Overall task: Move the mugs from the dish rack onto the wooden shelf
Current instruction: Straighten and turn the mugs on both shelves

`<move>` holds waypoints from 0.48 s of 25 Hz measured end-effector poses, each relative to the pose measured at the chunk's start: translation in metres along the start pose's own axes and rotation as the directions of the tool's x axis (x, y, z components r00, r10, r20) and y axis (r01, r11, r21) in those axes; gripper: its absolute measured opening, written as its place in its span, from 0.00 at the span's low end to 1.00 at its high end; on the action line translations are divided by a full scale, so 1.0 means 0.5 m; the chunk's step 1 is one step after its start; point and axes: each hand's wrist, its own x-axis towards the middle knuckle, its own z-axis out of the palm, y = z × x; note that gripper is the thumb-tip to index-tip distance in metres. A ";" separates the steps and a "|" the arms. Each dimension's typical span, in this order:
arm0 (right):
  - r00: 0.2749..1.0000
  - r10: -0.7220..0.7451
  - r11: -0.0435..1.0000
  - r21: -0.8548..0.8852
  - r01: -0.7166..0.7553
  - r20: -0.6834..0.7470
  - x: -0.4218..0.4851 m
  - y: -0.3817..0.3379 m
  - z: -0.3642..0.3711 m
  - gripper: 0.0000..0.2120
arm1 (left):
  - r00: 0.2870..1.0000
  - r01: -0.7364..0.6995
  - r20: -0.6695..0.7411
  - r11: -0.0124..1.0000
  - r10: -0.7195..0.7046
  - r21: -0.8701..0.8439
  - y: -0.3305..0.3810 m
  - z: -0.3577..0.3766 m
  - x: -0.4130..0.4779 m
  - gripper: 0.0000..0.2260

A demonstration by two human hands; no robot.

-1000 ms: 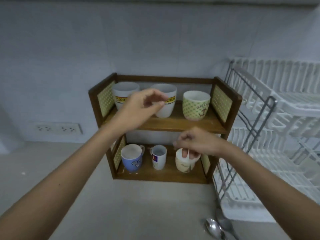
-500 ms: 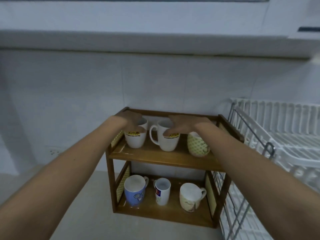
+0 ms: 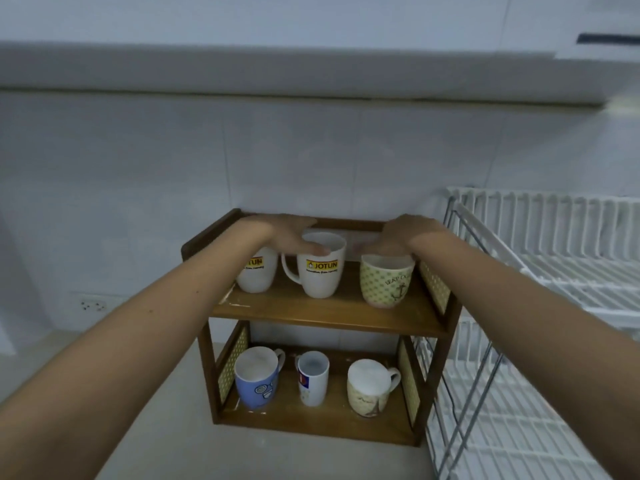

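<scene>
A two-tier wooden shelf [image 3: 322,318] stands against the tiled wall. Its top tier holds a white Jotun mug [image 3: 258,277], a second white Jotun mug [image 3: 322,275] and a green dotted anchor mug [image 3: 386,284]. My left hand [image 3: 289,233] reaches over the left mug, with the thumb pinching the middle mug's rim. My right hand [image 3: 403,237] lies palm down on the green mug's back rim, its fingers blurred. The bottom tier carries a blue mug [image 3: 256,379], a small white mug [image 3: 313,379] and a cream mug [image 3: 369,389].
The white wire dish rack [image 3: 554,271] stands directly right of the shelf, its metal frame [image 3: 464,393] close to the shelf's side. A wall socket [image 3: 91,304] sits at the left above the pale counter [image 3: 156,445]. A ledge runs overhead.
Both hands shifted right along the top tier: the left from the left Jotun mug to the middle one, the right from the middle mug to the green mug. The view is closer.
</scene>
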 end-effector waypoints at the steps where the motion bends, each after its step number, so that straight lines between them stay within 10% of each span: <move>1: 0.997 0.059 0.998 -0.036 -0.057 0.053 -0.005 0.000 0.010 0.47 | 1.000 -0.017 -0.007 0.999 0.017 -0.031 0.018 0.010 0.012 0.40; 12: 0.954 -0.217 0.973 0.129 0.193 0.207 -0.010 0.003 -0.014 0.29 | 0.995 -0.035 -0.094 0.998 0.030 -0.056 0.056 0.073 0.047 0.30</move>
